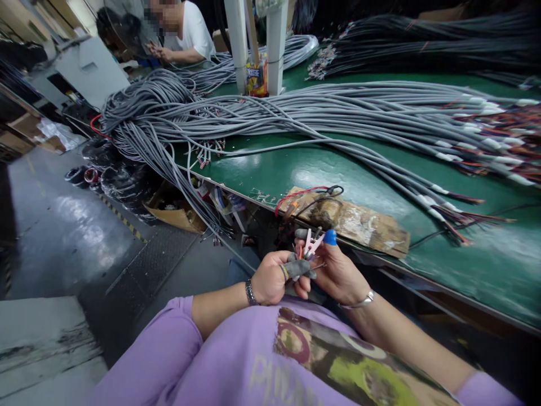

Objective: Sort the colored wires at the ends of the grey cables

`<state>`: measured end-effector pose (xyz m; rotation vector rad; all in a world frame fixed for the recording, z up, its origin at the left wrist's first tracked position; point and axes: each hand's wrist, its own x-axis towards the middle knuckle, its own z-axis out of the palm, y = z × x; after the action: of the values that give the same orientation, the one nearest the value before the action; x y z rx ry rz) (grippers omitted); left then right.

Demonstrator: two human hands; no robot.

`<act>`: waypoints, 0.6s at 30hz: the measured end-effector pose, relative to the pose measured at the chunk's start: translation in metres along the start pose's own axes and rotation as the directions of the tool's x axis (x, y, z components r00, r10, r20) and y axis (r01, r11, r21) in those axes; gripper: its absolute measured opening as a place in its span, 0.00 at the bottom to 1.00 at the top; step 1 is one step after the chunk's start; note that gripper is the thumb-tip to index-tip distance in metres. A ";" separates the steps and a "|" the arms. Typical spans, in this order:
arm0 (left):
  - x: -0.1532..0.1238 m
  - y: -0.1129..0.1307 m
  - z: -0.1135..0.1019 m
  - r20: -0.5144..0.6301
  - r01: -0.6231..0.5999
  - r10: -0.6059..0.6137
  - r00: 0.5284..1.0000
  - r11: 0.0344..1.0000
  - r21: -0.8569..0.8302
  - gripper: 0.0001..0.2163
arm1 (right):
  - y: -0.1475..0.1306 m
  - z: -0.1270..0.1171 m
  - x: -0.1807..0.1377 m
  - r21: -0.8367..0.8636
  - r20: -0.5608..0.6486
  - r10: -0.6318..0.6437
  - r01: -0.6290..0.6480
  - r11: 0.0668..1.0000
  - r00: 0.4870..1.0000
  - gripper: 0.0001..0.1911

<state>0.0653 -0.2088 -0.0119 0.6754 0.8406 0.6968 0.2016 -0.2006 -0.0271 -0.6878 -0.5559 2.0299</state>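
In front of my purple shirt, my left hand [274, 277] is closed around the end of a grey cable. Thin coloured wires [298, 251] fan out between its fingers, and grey covers sit on some fingertips. My right hand [340, 276], its thumb wrapped in blue, pinches a small pale pink spring clip [313, 243] beside those wires. Whether the clip's jaws touch the wires, I cannot make out. Just beyond both hands, a worn wooden board [376, 228] with tape and a brown lump on it lies at the bench edge, red and black leads attached.
Many grey cables [262, 121] lie along the green bench [270, 163], drooping over its left edge. Black cable bundles [401, 53] are at the back right. A person [194, 34] in white sits at the far left. An open carton [175, 208] stands on the floor.
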 end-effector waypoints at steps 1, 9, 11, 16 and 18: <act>0.000 0.000 0.000 0.002 0.001 -0.001 1.000 1.000 0.000 0.27 | 0.000 0.000 0.000 0.024 0.014 -0.004 0.004 1.000 1.000 0.26; 0.001 -0.004 -0.002 -0.022 0.014 -0.014 1.000 1.000 -0.006 0.26 | -0.001 -0.004 0.005 0.098 -0.173 -0.047 0.065 0.993 0.984 0.25; 0.000 -0.003 -0.001 -0.022 0.010 -0.010 1.000 1.000 -0.002 0.26 | 0.000 -0.005 0.005 0.089 -0.169 -0.057 0.073 0.993 0.984 0.27; -0.004 -0.006 -0.002 -0.016 -0.009 0.010 1.000 1.000 0.014 0.26 | 0.004 -0.006 0.001 0.098 -0.175 -0.063 0.081 0.992 0.983 0.28; -0.007 -0.008 -0.004 0.009 -0.019 0.018 1.000 0.999 0.027 0.25 | 0.003 -0.006 -0.002 0.098 -0.169 -0.052 0.069 0.993 0.984 0.28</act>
<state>0.0604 -0.2182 -0.0174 0.7112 0.8379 0.6994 0.2047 -0.2028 -0.0331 -0.7602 -0.3665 1.9093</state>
